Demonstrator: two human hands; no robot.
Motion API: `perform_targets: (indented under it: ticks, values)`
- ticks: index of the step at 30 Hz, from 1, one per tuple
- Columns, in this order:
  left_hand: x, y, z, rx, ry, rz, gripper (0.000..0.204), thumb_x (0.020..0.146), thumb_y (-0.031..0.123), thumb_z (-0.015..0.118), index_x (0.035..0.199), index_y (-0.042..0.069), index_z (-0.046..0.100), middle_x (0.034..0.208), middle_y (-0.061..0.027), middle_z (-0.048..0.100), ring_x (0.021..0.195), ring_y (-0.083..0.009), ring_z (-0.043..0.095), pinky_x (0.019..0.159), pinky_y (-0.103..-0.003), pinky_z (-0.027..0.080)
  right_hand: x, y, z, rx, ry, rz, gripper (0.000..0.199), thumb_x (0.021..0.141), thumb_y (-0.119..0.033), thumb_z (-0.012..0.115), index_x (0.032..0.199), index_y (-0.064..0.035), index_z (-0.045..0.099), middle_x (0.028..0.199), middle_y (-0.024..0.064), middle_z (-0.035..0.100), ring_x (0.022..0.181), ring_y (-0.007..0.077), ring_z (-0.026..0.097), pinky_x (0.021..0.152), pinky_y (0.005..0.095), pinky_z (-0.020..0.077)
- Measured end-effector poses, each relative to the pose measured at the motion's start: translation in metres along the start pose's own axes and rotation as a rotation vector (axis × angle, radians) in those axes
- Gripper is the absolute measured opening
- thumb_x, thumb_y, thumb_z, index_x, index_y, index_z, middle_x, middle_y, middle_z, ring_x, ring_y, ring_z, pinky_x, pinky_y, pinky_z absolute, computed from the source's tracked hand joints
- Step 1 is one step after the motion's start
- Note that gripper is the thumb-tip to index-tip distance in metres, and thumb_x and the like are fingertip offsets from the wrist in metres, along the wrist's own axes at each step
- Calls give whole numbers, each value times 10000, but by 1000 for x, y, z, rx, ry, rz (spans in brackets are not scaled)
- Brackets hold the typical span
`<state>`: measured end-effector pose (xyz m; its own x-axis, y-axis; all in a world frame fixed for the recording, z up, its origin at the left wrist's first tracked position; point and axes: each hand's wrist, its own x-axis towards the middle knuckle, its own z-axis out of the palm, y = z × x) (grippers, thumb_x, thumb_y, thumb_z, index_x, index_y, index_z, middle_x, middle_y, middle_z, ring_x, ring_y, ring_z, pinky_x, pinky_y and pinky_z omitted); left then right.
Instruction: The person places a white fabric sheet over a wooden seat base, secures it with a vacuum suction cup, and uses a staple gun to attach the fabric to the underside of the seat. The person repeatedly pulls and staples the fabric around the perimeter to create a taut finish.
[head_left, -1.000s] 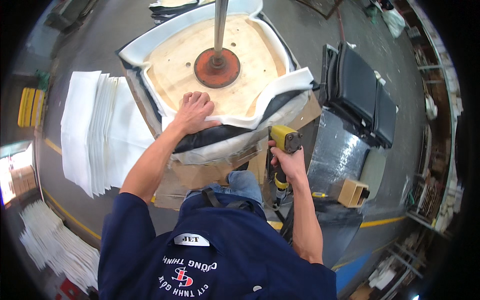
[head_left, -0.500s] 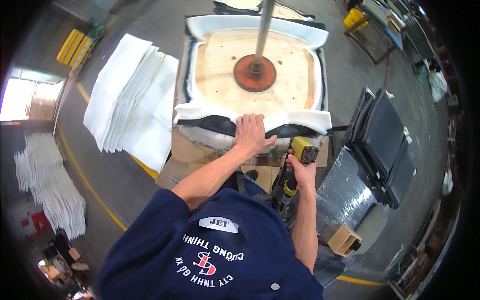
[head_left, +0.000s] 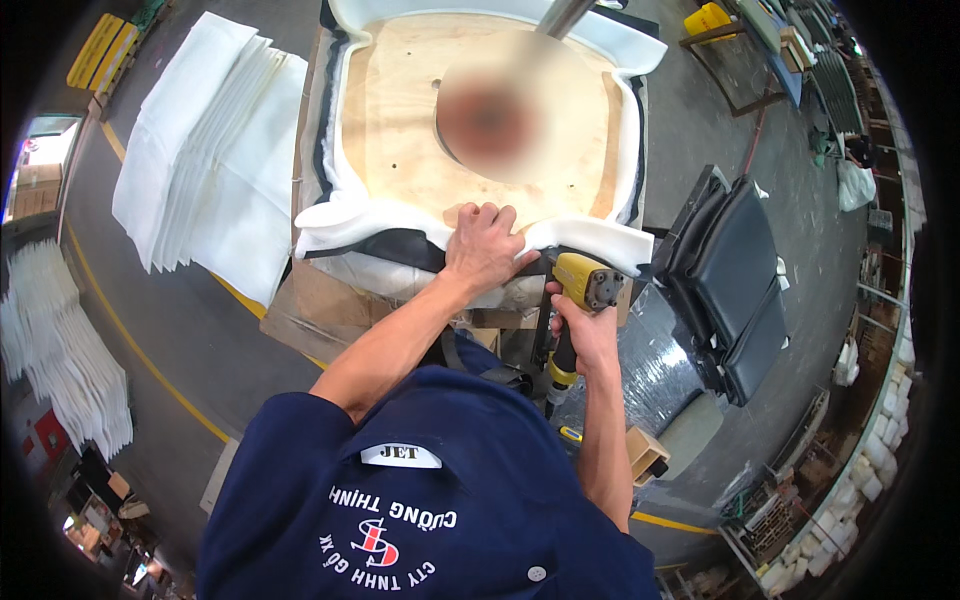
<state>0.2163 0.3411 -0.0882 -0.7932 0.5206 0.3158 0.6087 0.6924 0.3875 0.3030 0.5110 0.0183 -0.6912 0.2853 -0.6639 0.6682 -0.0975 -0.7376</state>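
A pale plywood seat panel [head_left: 400, 110] lies on a cushion, with white padding [head_left: 590, 238] and a black cover [head_left: 395, 248] turned up around its edges. At the near edge my left hand [head_left: 485, 248] is closed over the padding and cover, fingertips curled onto the wood. My right hand [head_left: 590, 338] grips the dark handle of a yellow staple gun [head_left: 578, 277], an air hose fitting at its lower end. The gun's nose is close to the black cover, right of my left hand; whether it touches is hidden. A blurred reddish disc [head_left: 488, 118] presses on the panel beneath a metal pole [head_left: 566, 14].
White padding sheets [head_left: 215, 150] are stacked left of the work, with another pile [head_left: 65, 350] farther left. Black cushions [head_left: 735, 285] lie at right on a plastic-wrapped surface [head_left: 655, 345]. Near my right forearm is a small wooden box [head_left: 645, 455]. Cardboard [head_left: 325, 305] sits below the cushion.
The whole view has shifted and come nearer the panel. My right hand has brought the staple gun up and in toward the cover's near edge. My left hand keeps its hold there.
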Motion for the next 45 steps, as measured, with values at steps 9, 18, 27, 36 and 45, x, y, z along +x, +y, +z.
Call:
perform_targets:
  ticks: [9,18,27,36,45]
  values:
    - [1,0,2,-71,33,-68,305,828,429,754,777,129,748,971,-67,598,1012,-285,521,909,-483,353,11,-25,13,-153,-28,56,208,876,-10,698,1077,44,690,920,67,733,573,107,619,496,270,500]
    - [2,8,-5,-69,19,-121,302,793,383,786,771,82,772,974,-78,602,1012,-283,527,933,-459,372,12,-26,13,-128,-47,41,242,897,-23,689,1136,8,664,880,53,706,548,106,571,487,265,472]
    - [8,6,2,-63,43,-139,298,809,365,778,717,86,728,965,-79,596,1005,-282,527,915,-466,369,28,-36,15,-366,-66,82,174,871,-39,703,1031,30,701,847,46,689,559,112,597,491,286,474]
    - [5,7,4,-5,93,-149,313,836,364,753,700,87,707,953,-90,584,1000,-288,523,902,-464,360,11,-23,19,-167,-117,61,419,871,8,654,1287,-1,604,979,77,725,573,116,618,490,287,503]
    - [11,12,6,-3,28,-164,313,879,368,716,797,66,735,974,-108,594,1020,-311,534,935,-476,377,11,-36,17,-270,-76,59,187,877,-43,692,1049,30,677,816,62,695,555,119,603,497,289,492]
